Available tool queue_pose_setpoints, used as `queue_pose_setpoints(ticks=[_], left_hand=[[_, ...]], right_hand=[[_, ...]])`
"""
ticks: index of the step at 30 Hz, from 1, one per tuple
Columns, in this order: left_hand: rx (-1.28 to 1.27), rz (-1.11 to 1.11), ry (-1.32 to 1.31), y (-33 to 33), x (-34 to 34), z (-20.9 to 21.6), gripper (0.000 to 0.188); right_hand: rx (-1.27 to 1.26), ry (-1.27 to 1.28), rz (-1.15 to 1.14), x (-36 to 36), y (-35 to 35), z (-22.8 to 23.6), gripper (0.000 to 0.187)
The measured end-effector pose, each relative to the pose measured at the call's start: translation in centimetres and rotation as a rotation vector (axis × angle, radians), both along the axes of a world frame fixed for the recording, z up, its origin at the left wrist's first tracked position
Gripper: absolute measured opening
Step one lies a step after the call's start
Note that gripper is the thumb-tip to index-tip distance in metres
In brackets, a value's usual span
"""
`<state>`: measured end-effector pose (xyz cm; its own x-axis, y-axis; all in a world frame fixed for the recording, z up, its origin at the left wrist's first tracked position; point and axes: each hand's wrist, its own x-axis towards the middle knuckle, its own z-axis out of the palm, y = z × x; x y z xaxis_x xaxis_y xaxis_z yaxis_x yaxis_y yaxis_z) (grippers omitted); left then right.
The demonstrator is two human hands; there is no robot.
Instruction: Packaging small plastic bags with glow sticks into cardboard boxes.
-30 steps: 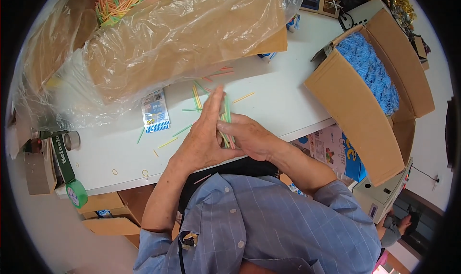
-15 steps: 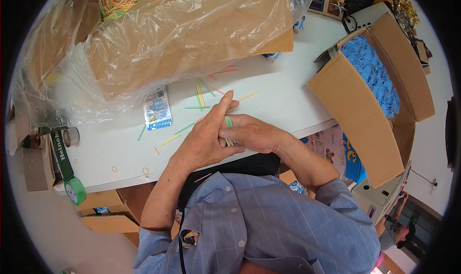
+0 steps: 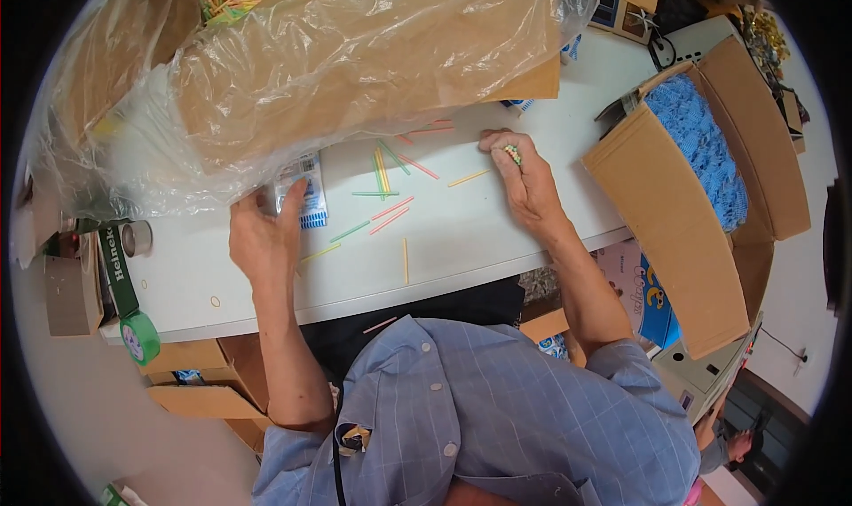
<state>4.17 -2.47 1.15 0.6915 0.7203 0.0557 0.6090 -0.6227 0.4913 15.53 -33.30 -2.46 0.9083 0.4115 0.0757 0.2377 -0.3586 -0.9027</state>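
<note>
My right hand is closed round a bundle of thin coloured straws, whose green, pink and pale ends show at the top of the fist. It is above the right part of the white table. My left hand reaches over a small clear, blue-and-white packet. Its thumb lies over the packet and its fingers are apart at the left edge, partly hidden by plastic film. Loose pink, green and yellow straws lie scattered between my hands.
A large plastic-lined carton of straws fills the far left. To the right stands an open cardboard box of blue packets. Green tape hangs at the table's left edge, and a rubber band lies nearby. A person is at far lower right.
My hands have separated. The right moved right and away from me with the bundle; the left went left to the packet. Another yellow straw now shows near the table's front edge.
</note>
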Motion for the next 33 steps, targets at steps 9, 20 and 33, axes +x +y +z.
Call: queue_pose_setpoints(ticks=[9, 20, 33], left_hand=[[-0.345, 0.052, -0.114, 1.7, 0.6, -1.8, 0.032], [-0.294, 0.028, -0.146, 2.9, -0.1, -1.9, 0.028], [-0.128, -0.018, -0.328, 4.3, -3.4, -2.2, 0.018]], right_hand=[[-0.374, -0.208, 0.242, 1.3, -0.6, 4.4, 0.016], [-1.041, -0.455, 0.691, 0.6, 3.9, 4.5, 0.012], [1.010, 1.042, -0.006, -1.8, 2.5, 2.3, 0.013]])
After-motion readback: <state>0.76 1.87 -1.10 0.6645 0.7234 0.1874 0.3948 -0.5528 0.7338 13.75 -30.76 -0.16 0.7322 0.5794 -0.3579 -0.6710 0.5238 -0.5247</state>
